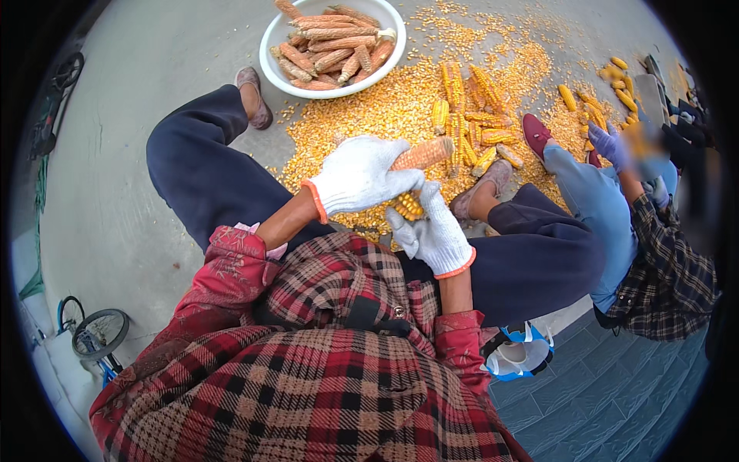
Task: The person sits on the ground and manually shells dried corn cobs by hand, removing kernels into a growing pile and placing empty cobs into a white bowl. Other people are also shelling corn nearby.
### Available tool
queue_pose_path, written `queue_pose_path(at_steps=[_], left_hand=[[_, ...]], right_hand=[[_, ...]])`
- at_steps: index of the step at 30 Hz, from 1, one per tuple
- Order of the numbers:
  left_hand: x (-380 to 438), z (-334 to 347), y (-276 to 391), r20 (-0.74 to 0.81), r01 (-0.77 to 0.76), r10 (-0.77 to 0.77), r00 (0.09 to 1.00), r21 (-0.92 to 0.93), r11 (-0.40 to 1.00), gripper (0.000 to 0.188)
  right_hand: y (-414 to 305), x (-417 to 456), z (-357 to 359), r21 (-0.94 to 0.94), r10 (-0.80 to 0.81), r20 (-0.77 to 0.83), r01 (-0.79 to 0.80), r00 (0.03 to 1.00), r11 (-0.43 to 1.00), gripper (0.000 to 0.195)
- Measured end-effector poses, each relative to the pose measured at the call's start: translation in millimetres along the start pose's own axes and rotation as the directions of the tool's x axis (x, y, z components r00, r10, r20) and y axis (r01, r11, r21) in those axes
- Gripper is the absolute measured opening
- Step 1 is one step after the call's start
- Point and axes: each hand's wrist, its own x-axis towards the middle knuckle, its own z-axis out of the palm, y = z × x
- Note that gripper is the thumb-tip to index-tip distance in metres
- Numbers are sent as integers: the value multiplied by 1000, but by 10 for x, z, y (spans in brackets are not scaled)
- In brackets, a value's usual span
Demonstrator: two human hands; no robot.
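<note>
My left hand, in a white knit glove with an orange cuff, is closed around a bare corn cob whose free end points to the right. Just below it, my right hand, gloved alike, grips an ear of corn still bearing yellow kernels; most of that ear is hidden by the gloves. The two hands are close together between my knees. Under and beyond them, loose corn kernels cover the concrete floor. Several partly shelled ears of corn lie on the kernels beyond my right hand.
A white basin of stripped cobs stands beyond my left foot. At right sits a co-worker in jeans and purple gloves, near more yellow ears. A bicycle is at lower left. A blue-and-white bag is behind my right leg.
</note>
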Motion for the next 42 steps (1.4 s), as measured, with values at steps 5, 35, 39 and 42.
queue_pose_path(at_steps=[5, 35, 39, 42], left_hand=[[93, 2, -85, -13, 151, -160, 987, -269, 951, 59], [246, 148, 272, 147, -114, 56, 988, 432, 895, 60], [221, 143, -209, 245, -24, -39, 969, 248, 969, 60], [151, 159, -289, 169, -28, 15, 986, 74, 997, 48]], right_hand=[[119, 27, 186, -214, -140, -120, 112, 983, 970, 35], [139, -193, 119, -999, -672, 51, 31, 739, -41, 46], [182, -245, 184, -982, -601, 153, 53, 784, -180, 46], [275, -62, 27, -990, -607, 112, 140, 786, -2, 58]])
